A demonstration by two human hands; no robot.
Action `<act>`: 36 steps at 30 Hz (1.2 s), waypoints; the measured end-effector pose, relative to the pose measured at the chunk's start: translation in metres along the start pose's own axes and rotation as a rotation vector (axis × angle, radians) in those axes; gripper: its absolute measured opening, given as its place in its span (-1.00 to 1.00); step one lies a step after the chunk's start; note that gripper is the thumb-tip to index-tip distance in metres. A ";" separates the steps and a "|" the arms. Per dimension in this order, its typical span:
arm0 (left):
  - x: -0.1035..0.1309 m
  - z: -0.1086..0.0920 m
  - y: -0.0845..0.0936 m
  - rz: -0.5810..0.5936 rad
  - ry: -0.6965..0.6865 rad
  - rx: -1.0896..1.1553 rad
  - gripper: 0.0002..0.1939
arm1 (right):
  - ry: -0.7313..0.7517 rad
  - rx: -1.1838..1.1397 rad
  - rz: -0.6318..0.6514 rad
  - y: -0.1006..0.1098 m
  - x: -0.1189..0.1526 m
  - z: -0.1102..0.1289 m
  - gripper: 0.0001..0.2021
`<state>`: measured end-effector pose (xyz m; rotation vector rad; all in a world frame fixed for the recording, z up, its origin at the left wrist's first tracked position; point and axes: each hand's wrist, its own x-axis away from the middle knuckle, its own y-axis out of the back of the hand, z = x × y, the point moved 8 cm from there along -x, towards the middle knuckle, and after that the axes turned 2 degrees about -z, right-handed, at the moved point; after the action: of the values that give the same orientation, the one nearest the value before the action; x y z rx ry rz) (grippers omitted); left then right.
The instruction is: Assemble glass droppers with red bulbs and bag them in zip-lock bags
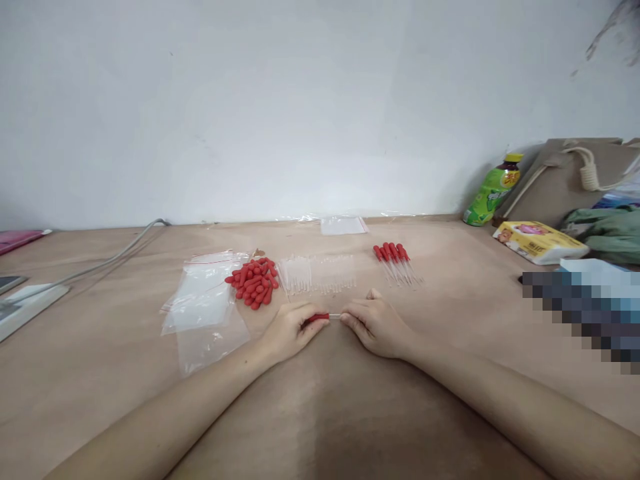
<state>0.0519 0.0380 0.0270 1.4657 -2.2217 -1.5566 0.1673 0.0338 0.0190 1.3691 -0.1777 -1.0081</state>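
My left hand [290,327] is closed around a red rubber bulb [320,317], its open end facing right. From that end a clear glass dropper tube [335,316] runs into the pinched fingers of my right hand [373,325]; how deep it sits in the bulb is hidden. Loose red bulbs [255,283] lie heaped behind my left hand. Beside them is a row of clear glass tubes [320,275], narrow and hard to make out singly. Several droppers with red bulbs [393,253] lie together, tips toward me, beyond my right hand.
Clear zip bags [207,300] lie at left, and another bag [343,226] near the wall. A grey cable [120,253] crosses the left side. At right are a green bottle [493,193], a yellow tissue pack [543,241] and a beige bag [555,173].
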 end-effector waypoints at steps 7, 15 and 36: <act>0.002 -0.002 0.012 -0.137 -0.019 0.043 -0.82 | 0.025 -0.019 -0.040 0.007 0.002 0.000 -0.76; 0.005 0.015 0.010 -0.122 0.147 0.015 -0.73 | -0.389 -0.070 -0.272 0.048 0.008 -0.072 -0.76; 0.000 0.008 0.001 0.003 0.117 -0.033 -0.91 | -1.003 0.182 -0.196 0.072 0.026 -0.178 -0.78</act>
<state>0.0469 0.0434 0.0237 1.5025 -2.1230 -1.4594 0.3317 0.1359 0.0240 0.9347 -0.9073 -1.8156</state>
